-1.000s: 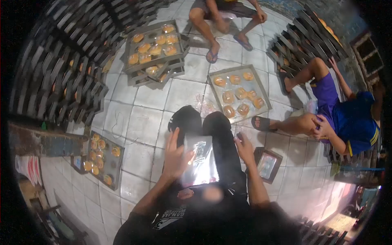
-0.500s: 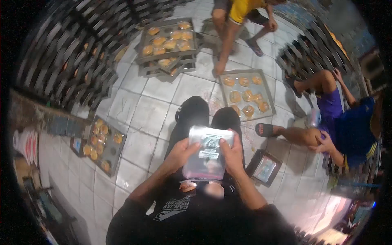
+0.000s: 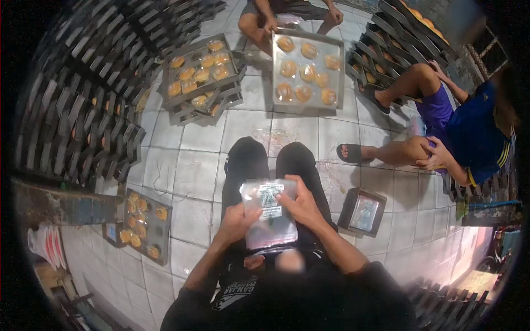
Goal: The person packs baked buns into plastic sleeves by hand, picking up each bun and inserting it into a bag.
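A stack of clear plastic bags (image 3: 270,234) with a printed green-and-white label lies over my lap, between my two hands. My left hand (image 3: 237,222) grips its left edge, thumb on top. On the right edge, my right hand (image 3: 300,201) is closed round the stack, its thumb pressed near the printed label. Beyond my knees, a metal tray (image 3: 308,105) of round buns is held at its far left corner by a co-worker's hand (image 3: 269,26).
Stacked trays of buns (image 3: 203,74) stand at the far left. Another bun tray (image 3: 165,231) lies to my left. A box of plastic bags (image 3: 363,212) sits to my right, near a seated person (image 3: 469,127). Dark racks (image 3: 83,94) line the left side.
The co-worker has taken hold of the bun tray and drawn it away from me, raising it. My hands keep their hold on the bags; my right hand has shifted slightly. My view has turned.
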`<move>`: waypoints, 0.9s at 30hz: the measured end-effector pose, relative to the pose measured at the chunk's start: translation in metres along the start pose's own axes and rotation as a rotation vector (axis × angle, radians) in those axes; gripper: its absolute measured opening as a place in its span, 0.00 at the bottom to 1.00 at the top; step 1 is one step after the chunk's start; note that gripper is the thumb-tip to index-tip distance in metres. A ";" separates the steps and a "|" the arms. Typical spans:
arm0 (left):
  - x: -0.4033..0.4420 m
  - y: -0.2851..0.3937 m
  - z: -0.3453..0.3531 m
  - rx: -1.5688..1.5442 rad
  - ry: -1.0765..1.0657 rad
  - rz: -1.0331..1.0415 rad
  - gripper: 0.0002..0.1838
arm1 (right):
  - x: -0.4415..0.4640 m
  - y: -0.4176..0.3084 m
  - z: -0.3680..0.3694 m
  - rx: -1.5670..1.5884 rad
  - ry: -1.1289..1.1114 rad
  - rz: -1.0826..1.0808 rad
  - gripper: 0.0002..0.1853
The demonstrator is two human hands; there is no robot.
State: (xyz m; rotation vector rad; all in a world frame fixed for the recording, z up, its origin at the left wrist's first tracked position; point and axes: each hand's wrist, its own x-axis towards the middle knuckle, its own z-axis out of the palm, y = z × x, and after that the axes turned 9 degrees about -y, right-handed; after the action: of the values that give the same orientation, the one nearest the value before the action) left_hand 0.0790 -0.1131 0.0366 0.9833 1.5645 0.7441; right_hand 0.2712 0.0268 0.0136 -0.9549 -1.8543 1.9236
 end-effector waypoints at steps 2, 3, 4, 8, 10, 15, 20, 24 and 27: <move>0.008 -0.005 -0.001 -0.012 0.013 0.023 0.21 | 0.002 -0.002 0.001 -0.112 -0.024 0.053 0.33; 0.011 -0.010 0.001 -0.039 0.031 0.042 0.21 | 0.004 0.002 -0.001 -0.103 -0.017 0.049 0.33; 0.013 -0.013 0.004 -0.031 0.106 0.097 0.19 | 0.007 0.007 -0.003 -0.091 -0.050 0.021 0.33; 0.013 -0.016 0.005 -0.050 0.152 0.113 0.21 | 0.011 -0.018 -0.036 -0.252 -0.183 0.032 0.30; 0.009 -0.018 0.004 -0.145 0.148 0.020 0.23 | 0.018 -0.016 -0.044 -0.241 -0.075 -0.048 0.28; 0.010 -0.019 -0.002 -0.309 0.126 -0.035 0.24 | 0.045 0.013 -0.054 -0.425 0.159 -0.393 0.27; 0.015 -0.035 0.000 -0.345 0.135 0.024 0.20 | 0.047 0.017 -0.042 -0.077 -0.058 -0.248 0.26; 0.021 -0.036 -0.004 -0.314 0.115 0.009 0.19 | 0.054 0.015 -0.048 -0.244 -0.188 -0.194 0.20; 0.020 -0.032 -0.003 -0.347 0.114 0.053 0.20 | 0.060 0.021 -0.049 -0.286 -0.259 -0.220 0.20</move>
State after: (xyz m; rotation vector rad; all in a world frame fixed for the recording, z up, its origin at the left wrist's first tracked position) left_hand 0.0678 -0.1102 0.0004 0.7379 1.4471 1.0831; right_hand 0.2636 0.1001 -0.0195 -0.5633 -2.3209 1.7481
